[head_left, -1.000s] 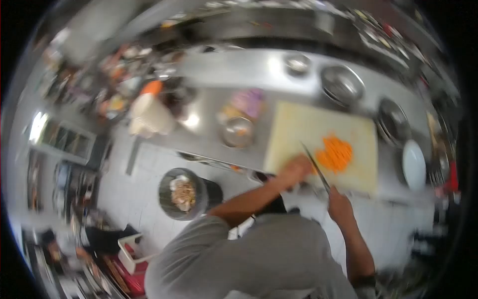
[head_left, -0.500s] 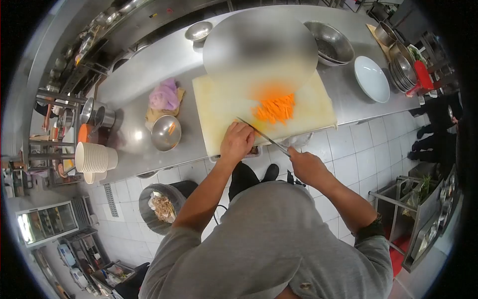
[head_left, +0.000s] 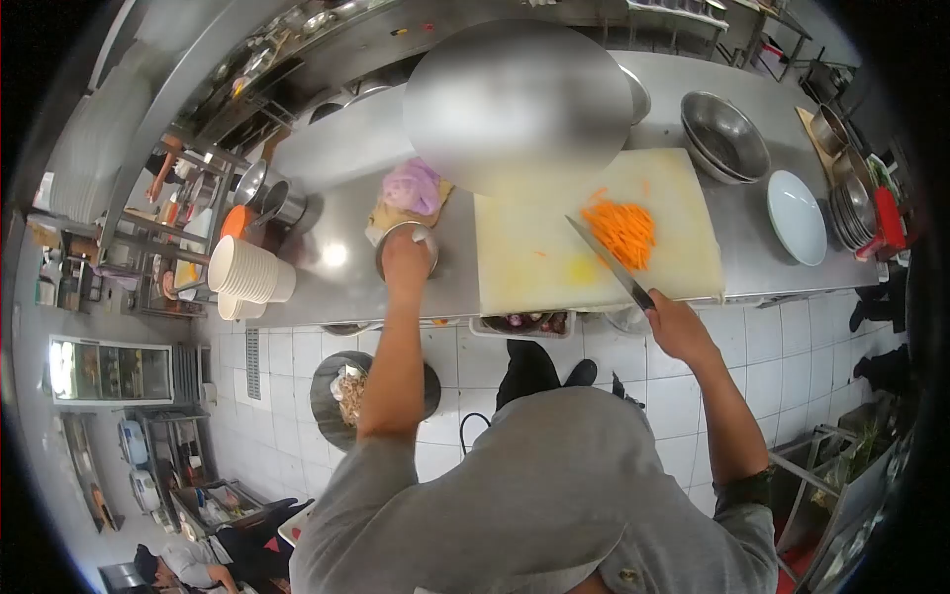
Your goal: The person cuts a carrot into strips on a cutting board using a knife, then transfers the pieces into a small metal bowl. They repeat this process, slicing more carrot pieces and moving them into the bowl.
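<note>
My right hand (head_left: 683, 329) is wrapped round the handle of a kitchen knife (head_left: 608, 260), whose blade lies slanting over the cutting board (head_left: 515, 233). A pile of cut carrot strips (head_left: 625, 234) sits just right of the blade, and a few loose bits lie apart. At the left, my left hand (head_left: 406, 259) reaches into a small metal bowl (head_left: 431, 259). Its fingers are mostly hidden there, so what they touch does not show. Behind the bowl is a purple bundle (head_left: 411, 188) on a tan cloth.
Stacked white tubs (head_left: 247, 272) stand at the counter's left end. To the right are metal bowls (head_left: 727, 134) and a white oval plate (head_left: 798, 218). Below the counter sits a waste bin (head_left: 336, 408). Another person (head_left: 188, 562) is at lower left. A blurred patch hides the back middle.
My left hand has left the board and moved left to the metal bowl. The knife stays in my right hand, nearer the carrot pile. The whole view has shifted.
</note>
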A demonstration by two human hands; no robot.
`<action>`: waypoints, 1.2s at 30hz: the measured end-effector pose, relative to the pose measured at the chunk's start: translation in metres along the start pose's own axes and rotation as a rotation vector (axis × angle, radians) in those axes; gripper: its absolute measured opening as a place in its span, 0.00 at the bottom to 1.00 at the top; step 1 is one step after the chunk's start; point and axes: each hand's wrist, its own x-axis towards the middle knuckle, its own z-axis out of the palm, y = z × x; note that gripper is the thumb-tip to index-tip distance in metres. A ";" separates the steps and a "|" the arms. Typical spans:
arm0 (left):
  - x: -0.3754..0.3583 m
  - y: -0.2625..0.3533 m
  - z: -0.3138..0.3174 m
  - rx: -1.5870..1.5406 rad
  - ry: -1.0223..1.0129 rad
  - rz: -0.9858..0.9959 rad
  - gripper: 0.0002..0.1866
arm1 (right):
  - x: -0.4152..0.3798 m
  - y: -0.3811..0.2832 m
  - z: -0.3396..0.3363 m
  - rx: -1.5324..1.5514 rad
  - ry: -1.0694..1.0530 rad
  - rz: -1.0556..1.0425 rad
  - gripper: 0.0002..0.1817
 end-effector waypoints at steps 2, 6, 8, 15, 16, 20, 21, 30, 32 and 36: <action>-0.007 -0.046 0.026 0.176 -0.240 0.035 0.13 | -0.012 -0.017 0.003 0.029 -0.033 0.020 0.12; -0.004 -0.045 0.032 0.340 -0.312 0.080 0.18 | -0.026 -0.032 0.035 0.056 -0.077 -0.027 0.12; -0.001 -0.054 0.040 0.409 -0.305 0.291 0.18 | -0.025 -0.039 0.040 0.115 -0.084 0.016 0.14; 0.007 -0.053 0.038 0.303 -0.430 0.149 0.22 | 0.012 0.027 0.020 0.007 0.104 0.005 0.13; 0.008 -0.063 0.041 0.316 -0.439 0.180 0.21 | 0.011 0.024 0.010 -0.021 0.105 0.030 0.12; 0.018 -0.028 -0.015 -0.037 -0.318 -0.102 0.15 | -0.023 -0.020 -0.024 -0.090 0.112 0.267 0.11; 0.027 0.001 -0.033 -0.104 -0.315 -0.075 0.13 | -0.028 -0.025 -0.023 -0.092 0.183 0.286 0.12; 0.008 0.194 0.064 -0.534 -0.416 0.485 0.07 | -0.040 -0.085 -0.040 -0.154 0.391 0.479 0.19; -0.005 0.198 0.083 -0.479 -0.428 0.561 0.07 | -0.043 -0.094 -0.043 -0.165 0.408 0.536 0.20; -0.013 0.220 0.061 -0.583 -0.300 0.647 0.11 | -0.050 -0.091 -0.035 -0.185 0.440 0.574 0.19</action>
